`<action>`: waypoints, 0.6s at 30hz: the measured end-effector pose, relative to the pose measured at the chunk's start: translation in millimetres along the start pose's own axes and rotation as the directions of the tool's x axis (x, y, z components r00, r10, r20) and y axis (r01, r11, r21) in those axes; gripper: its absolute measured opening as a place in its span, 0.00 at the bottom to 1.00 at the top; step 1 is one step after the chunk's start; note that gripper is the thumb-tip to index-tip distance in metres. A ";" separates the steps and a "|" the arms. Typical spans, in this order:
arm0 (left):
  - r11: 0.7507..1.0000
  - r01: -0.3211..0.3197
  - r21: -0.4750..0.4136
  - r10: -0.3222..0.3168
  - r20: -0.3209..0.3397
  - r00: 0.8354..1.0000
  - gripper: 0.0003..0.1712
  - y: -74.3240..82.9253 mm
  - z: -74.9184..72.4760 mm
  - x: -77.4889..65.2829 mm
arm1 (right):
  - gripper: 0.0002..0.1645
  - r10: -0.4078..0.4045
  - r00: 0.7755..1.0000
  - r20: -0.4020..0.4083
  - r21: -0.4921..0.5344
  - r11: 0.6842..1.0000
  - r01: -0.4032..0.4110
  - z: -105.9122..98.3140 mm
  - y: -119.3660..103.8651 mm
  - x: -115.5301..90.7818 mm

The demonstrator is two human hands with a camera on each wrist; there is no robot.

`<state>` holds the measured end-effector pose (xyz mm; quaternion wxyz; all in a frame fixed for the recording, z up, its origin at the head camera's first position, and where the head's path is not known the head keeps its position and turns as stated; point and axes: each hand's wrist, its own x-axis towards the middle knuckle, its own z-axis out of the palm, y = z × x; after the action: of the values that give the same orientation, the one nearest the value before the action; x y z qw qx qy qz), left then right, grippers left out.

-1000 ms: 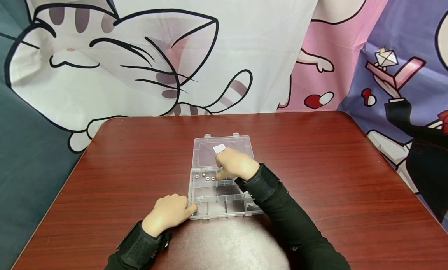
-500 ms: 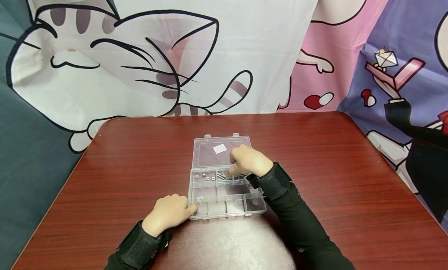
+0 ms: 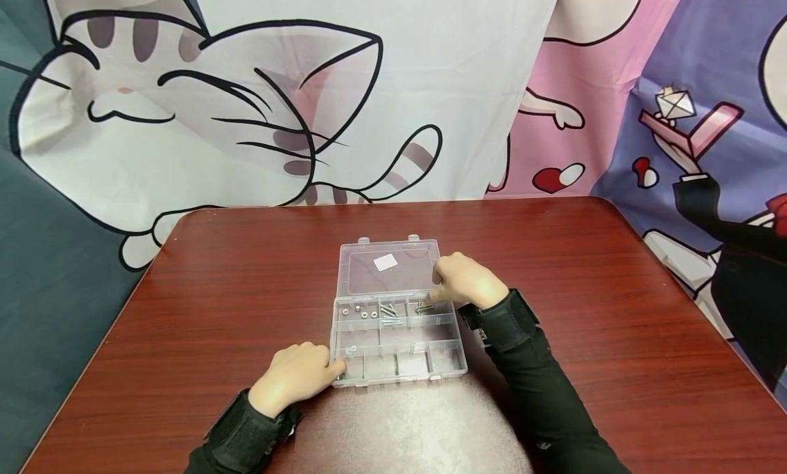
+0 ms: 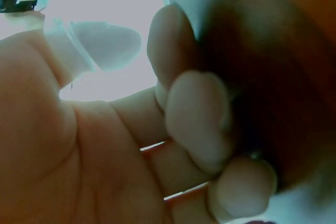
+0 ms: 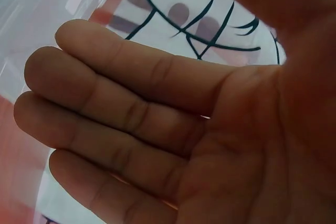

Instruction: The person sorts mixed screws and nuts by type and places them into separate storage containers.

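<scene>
A clear plastic compartment box [image 3: 359, 373] stands with its lid [image 3: 363, 276] laid back, a small white label [image 3: 385, 262] on it. Small nuts [image 3: 365, 315] lie in the back left compartment. Metal screws [image 3: 389, 310] fill the middle back one, and more pieces lie at the back right, partly under my right hand. My left hand [image 3: 298, 373] holds the front left corner of the box; its fingers look curled in the left wrist view. My right hand [image 3: 467, 281] hovers at the back right corner, near the lid, fingers extended and nothing seen in them.
The box rests on a brown wooden table [image 3: 246, 276]. A cartoon-printed cloth [image 3: 455, 64] hangs behind the far edge. Clear dividers [image 3: 397, 361] split the front row of the box.
My right hand has moved right across the back row of compartments, uncovering the label, the screws and part of the right compartment. The left hand has stayed at the front left corner.
</scene>
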<state>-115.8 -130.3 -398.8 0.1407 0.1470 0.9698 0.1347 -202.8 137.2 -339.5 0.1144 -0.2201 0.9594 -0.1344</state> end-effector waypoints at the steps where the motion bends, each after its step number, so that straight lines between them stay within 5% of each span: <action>1: 1.000 0.001 0.000 -0.001 -0.001 1.000 0.24 -0.2 0.1 0.0 | 0.12 0.007 1.000 -0.003 0.004 1.000 -0.007 0.1 2.5 -1.2; 12: 1.000 0.004 0.008 -0.004 -0.010 1.000 0.24 -0.1 1.1 -0.1 | 0.17 0.034 0.997 -0.064 0.010 0.999 -0.034 1.0 27.6 -15.9; 18: 1.000 0.005 0.008 -0.005 -0.007 1.000 0.24 0.5 0.4 -0.4 | 0.12 0.060 0.996 -0.064 0.025 0.998 -0.059 1.0 40.0 -24.7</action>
<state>-115.2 -129.9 -398.9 0.1371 0.1448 0.9711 0.1310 -196.5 182.8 -348.8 0.0897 -0.1855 0.9672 -0.1488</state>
